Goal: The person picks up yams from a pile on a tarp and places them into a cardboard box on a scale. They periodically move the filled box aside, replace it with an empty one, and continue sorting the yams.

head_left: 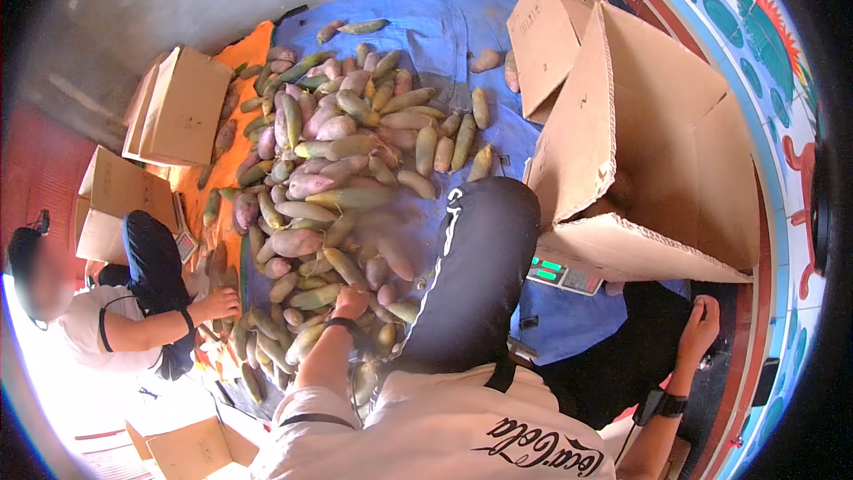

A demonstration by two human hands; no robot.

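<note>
A large pile of long, plump vegetables (338,147), some green to yellowish and others purple-pink, covers the sheets in front of me. My left hand (351,302) reaches into the near part of this heap, its fingers bent down among the vegetables. What lies under those fingers is hidden. Out to the right, my right hand (702,329) rests by my bent knee in black trousers (613,347). Its fingers are curled and no object shows in them. Between my legs and the big open carton (657,249) sits a scale with green lit digits (564,276).
A blue sheet (426,22) and an orange sheet (253,49) lie under the heap. At left sits another person (129,320), one hand at the pile's edge. Cardboard boxes (182,107) stand on the left, another carton (546,31) at the back right. A painted wall (737,27) borders the right.
</note>
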